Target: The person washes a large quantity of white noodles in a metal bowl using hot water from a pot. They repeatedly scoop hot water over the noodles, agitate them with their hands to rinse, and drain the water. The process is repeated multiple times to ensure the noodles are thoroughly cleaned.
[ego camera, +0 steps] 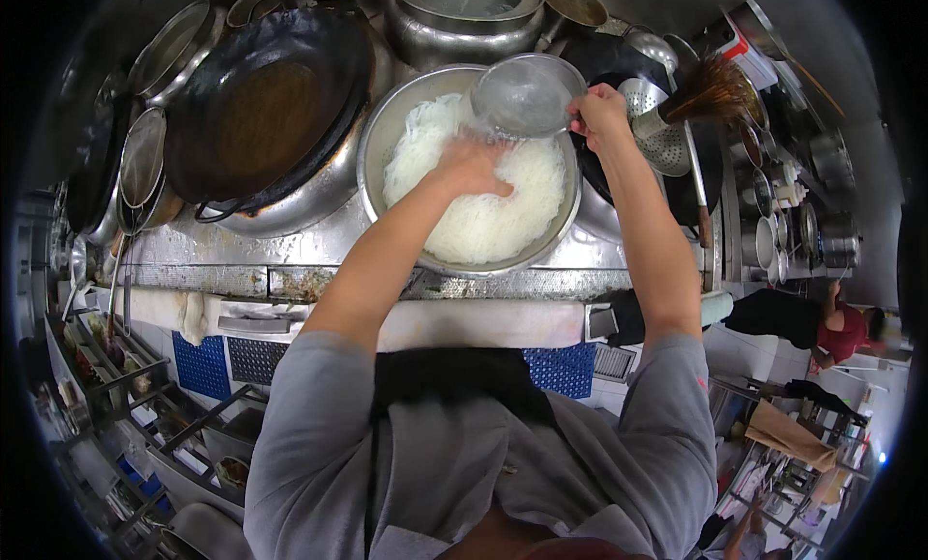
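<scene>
A wide steel bowl (569,230) heaped with white rice noodles (493,223) stands on the steel cooktop before me. My left hand (475,165) rests on the noodles near their middle, blurred, with the thumb spread out; its fingertips are hard to make out. Up at the bowl's right rim, my right hand (600,114) grips a round metal bowl or ladle (525,96), tilted over the noodles. What it contains, if anything, is unclear.
A large blackened wok (268,118) sits at left, with a wire strainer (143,158) beyond it. Behind stands a steel pot (464,34). At right are a perforated ladle (660,143) and a bristle brush (707,92). Another person (844,328) stands far right.
</scene>
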`<control>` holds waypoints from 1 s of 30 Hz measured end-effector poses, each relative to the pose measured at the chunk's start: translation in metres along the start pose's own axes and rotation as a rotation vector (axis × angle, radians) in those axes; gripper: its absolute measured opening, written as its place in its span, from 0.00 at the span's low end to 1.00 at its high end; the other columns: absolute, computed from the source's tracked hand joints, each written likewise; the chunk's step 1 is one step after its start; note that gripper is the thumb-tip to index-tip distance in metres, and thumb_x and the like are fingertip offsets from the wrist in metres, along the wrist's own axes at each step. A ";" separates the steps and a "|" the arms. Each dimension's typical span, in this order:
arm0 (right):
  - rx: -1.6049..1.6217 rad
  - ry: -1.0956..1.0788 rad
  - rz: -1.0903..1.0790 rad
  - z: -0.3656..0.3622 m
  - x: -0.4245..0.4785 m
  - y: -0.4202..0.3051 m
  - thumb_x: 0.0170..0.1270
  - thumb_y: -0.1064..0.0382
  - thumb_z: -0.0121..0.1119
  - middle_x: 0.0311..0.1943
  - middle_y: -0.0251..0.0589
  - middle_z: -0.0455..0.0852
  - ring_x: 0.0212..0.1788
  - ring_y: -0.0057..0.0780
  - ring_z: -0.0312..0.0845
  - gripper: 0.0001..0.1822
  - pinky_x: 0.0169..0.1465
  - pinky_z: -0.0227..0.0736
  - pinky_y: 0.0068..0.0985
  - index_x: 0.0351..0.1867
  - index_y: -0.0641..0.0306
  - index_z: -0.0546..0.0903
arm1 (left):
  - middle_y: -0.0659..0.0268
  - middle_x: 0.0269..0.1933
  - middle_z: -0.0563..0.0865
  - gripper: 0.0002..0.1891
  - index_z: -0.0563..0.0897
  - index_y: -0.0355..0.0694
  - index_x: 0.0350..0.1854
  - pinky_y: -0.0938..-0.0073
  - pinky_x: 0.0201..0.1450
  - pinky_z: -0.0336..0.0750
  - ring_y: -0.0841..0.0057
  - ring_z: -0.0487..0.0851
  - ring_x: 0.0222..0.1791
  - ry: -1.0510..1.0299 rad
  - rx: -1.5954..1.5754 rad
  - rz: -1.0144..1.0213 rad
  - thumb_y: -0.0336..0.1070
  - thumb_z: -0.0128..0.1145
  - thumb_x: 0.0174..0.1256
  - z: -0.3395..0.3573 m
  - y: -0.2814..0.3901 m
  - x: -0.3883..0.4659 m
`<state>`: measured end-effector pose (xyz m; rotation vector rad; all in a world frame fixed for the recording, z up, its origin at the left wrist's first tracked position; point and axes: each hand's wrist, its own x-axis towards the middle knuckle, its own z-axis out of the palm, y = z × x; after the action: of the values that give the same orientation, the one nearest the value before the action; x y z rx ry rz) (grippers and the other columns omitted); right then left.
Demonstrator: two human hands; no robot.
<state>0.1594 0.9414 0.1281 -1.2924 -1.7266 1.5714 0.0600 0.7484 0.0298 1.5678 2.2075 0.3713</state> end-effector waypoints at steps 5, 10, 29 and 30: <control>-0.600 0.198 -0.579 -0.013 -0.054 0.003 0.51 0.78 0.58 0.24 0.42 0.80 0.22 0.34 0.80 0.09 0.23 0.74 0.32 0.33 0.65 0.73 | 0.52 0.69 0.75 0.38 0.78 0.48 0.66 0.53 0.77 0.54 0.50 0.68 0.71 0.014 0.087 0.262 0.53 0.67 0.48 -0.013 -0.003 0.003; -0.927 0.268 -1.100 0.001 -0.103 -0.031 0.53 0.73 0.60 0.30 0.52 0.81 0.33 0.57 0.83 0.14 0.37 0.78 0.48 0.39 0.59 0.71 | 0.53 0.67 0.77 0.29 0.85 0.46 0.57 0.53 0.77 0.54 0.51 0.64 0.73 -0.009 -0.024 0.267 0.49 0.67 0.50 -0.012 -0.024 -0.038; -0.972 0.277 -0.930 0.166 0.197 -0.109 0.64 0.70 0.56 0.42 0.64 0.83 0.43 0.62 0.85 0.17 0.45 0.82 0.47 0.52 0.56 0.66 | 0.39 0.68 0.67 0.48 0.61 0.49 0.77 0.38 0.70 0.62 0.41 0.66 0.69 -0.012 -0.039 0.074 0.26 0.65 0.48 0.014 0.004 -0.046; -0.962 0.258 -0.898 0.179 0.209 -0.100 0.63 0.70 0.57 0.42 0.63 0.84 0.43 0.61 0.85 0.19 0.45 0.82 0.47 0.53 0.55 0.66 | 0.41 0.65 0.70 0.45 0.63 0.48 0.76 0.38 0.69 0.64 0.44 0.69 0.68 0.012 -0.041 0.077 0.24 0.63 0.48 0.017 0.003 -0.042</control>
<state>-0.1158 1.0414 0.1296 -0.7486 -2.4472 0.0381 0.0824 0.7097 0.0233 1.6365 2.1386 0.4475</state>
